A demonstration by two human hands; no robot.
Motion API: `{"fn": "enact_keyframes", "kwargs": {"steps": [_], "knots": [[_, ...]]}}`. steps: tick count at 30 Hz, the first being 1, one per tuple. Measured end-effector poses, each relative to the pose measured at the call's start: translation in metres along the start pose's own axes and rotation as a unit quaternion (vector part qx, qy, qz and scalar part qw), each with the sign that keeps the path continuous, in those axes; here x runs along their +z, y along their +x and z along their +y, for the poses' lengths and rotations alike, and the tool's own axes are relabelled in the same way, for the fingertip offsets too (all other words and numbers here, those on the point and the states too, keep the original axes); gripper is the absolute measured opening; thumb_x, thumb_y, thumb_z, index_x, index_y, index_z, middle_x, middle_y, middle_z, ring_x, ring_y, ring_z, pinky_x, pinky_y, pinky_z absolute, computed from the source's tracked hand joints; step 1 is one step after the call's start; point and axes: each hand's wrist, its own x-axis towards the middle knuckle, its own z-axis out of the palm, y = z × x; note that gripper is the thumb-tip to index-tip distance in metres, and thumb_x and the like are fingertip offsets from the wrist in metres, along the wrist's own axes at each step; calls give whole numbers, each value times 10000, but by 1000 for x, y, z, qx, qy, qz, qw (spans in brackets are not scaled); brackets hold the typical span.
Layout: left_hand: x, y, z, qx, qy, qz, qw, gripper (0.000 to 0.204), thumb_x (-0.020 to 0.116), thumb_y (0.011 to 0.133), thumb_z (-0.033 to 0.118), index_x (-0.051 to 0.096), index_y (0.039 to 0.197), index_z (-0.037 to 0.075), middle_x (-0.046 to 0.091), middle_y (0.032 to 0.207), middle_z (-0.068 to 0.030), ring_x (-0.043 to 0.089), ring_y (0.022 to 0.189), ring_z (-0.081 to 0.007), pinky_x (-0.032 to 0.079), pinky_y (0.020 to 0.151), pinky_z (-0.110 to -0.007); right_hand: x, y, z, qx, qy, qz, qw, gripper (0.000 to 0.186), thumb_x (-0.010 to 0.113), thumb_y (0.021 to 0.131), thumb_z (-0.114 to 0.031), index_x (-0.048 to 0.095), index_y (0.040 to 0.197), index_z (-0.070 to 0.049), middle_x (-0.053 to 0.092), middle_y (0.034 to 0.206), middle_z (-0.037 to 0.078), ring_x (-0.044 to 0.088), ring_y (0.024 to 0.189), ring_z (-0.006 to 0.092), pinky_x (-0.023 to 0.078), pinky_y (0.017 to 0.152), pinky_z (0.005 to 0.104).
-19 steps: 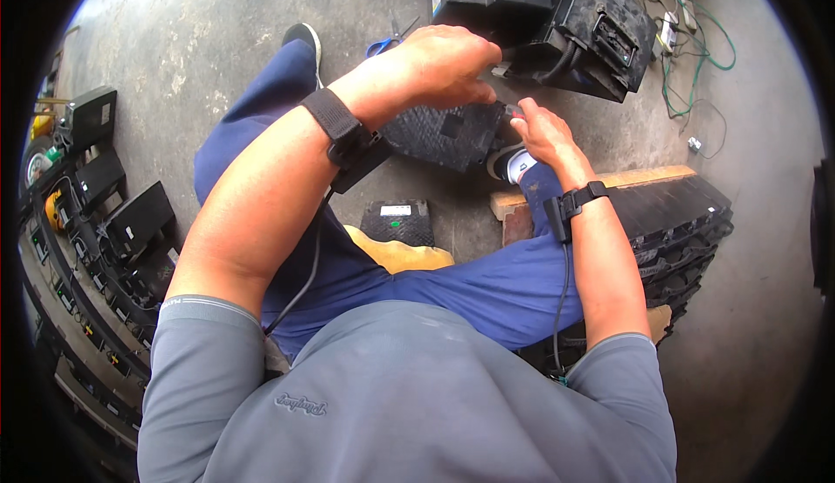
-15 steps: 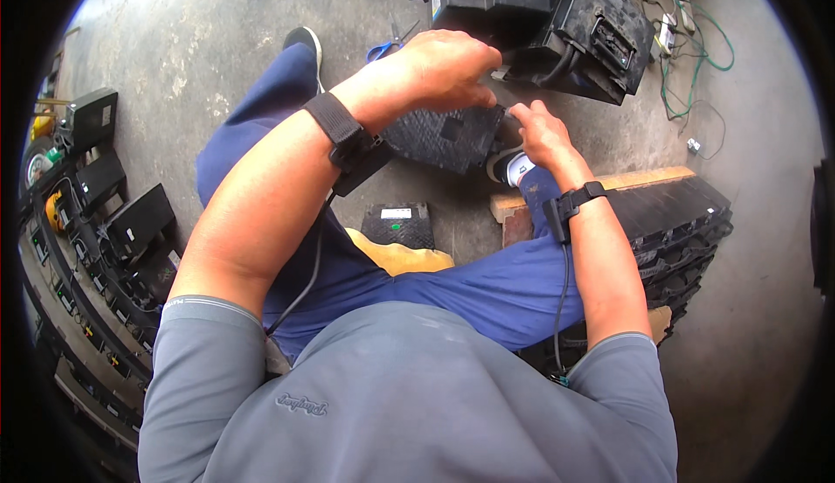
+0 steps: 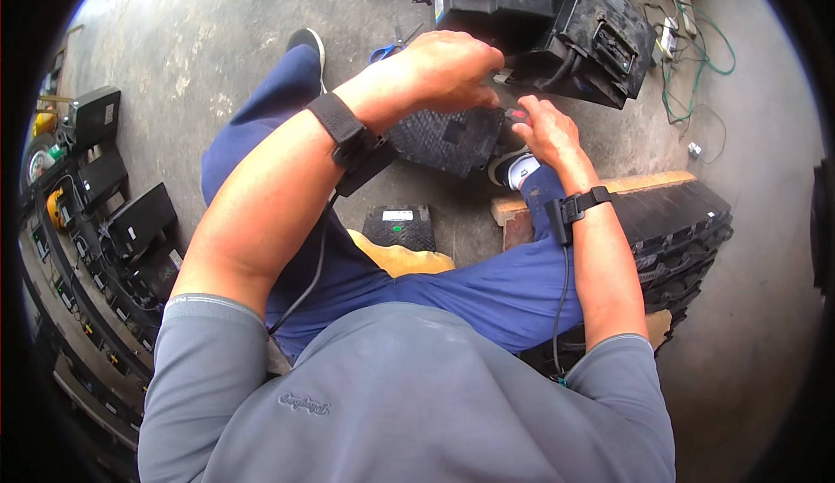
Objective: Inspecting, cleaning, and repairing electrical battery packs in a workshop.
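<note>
My left hand (image 3: 448, 70) is held over a black textured panel (image 3: 448, 139), its fingers curled in toward the thumb; what they hold, if anything, is hidden. Just to its right, my right hand (image 3: 551, 132) pinches a small dark thing with a red patch (image 3: 519, 116), too small to name. The two hands are close together but apart. Just beyond them stands a black battery-like box (image 3: 600, 35) with a socket and a thick black cable on it.
Another black box (image 3: 500, 0) with a red cable stands beside it. Blue-handled scissors (image 3: 383, 53) lie on the floor. A small black block (image 3: 398, 226) sits between my legs. At right are a wooden board (image 3: 648, 181) and stacked black modules (image 3: 678, 213); a rack (image 3: 78, 248) lines the left.
My right hand has turned slightly, and the red patch now shows at its fingertips. My left hand has barely moved.
</note>
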Motion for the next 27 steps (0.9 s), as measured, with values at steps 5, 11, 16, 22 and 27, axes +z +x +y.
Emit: {"fn": "enact_keyframes", "kwargs": {"steps": [5,11,16,22,27], "knots": [[4,3,-2,25,8,8,1000,481,745,817,313,635,1201,44,683,1087,-197,637,1057,-384,505,900,-470,3,1,1,84,-10,-50,995,301,570,950,-359,625,1139,-131,689,1014,215,655,982,426,508,846,528],[7,2,-3,20,10,16,1000,474,749,812,297,630,1197,46,672,1128,-187,627,1077,-380,507,901,-462,2,-6,1,24,33,-16,999,307,667,891,-272,591,1158,-140,640,1020,164,649,972,397,523,816,487],[2,1,-1,28,1,19,999,487,755,808,288,626,1206,39,667,1136,-196,627,1071,-389,505,909,-458,0,-6,0,49,7,-77,996,241,604,926,-219,584,1162,-172,629,1100,181,637,1043,404,521,848,496],[1,0,2,15,-9,18,1000,495,769,802,283,625,1208,39,667,1122,-199,637,1045,-385,509,899,-445,-3,-4,-1,71,10,-106,992,297,583,902,-174,600,1198,-184,594,1186,180,624,1089,383,511,886,482],[3,-1,0,25,-20,33,999,490,770,801,284,629,1195,29,669,1117,-199,638,1034,-388,506,883,-450,3,-7,0,74,-1,-72,995,286,552,964,-318,579,1219,-192,626,1090,200,625,1061,392,504,829,489]]}}
